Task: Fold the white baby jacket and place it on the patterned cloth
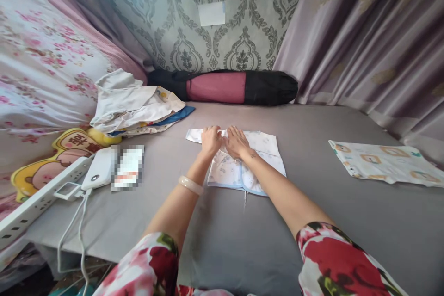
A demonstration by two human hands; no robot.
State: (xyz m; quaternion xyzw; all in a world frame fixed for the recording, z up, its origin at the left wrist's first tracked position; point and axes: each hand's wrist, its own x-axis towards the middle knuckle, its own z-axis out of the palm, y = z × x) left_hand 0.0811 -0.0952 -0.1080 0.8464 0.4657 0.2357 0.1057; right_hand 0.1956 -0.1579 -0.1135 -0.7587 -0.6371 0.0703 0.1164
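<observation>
A small white baby shirt (225, 173) with a faint print and blue trim lies spread on the grey surface in front of me. Its left sleeve (194, 135) sticks out to the left, and a thin tie hangs from the lower hem. My left hand (211, 140) is closed, its curled fingers gripping the cloth at the base of that sleeve. Right beside it, my right hand (236, 142) rests palm down on the upper part of the shirt, fingers stretched out. The right part of the shirt is flat, partly covered by my right forearm.
A folded printed cloth (385, 162) lies at the right. At the back left is a pile of clothes (135, 104). A black and pink roll-shaped bag (222, 88) lines the wall. Power strip (45, 199), white charger (99, 169) with cables and yellow cushion (41, 166) occupy the left.
</observation>
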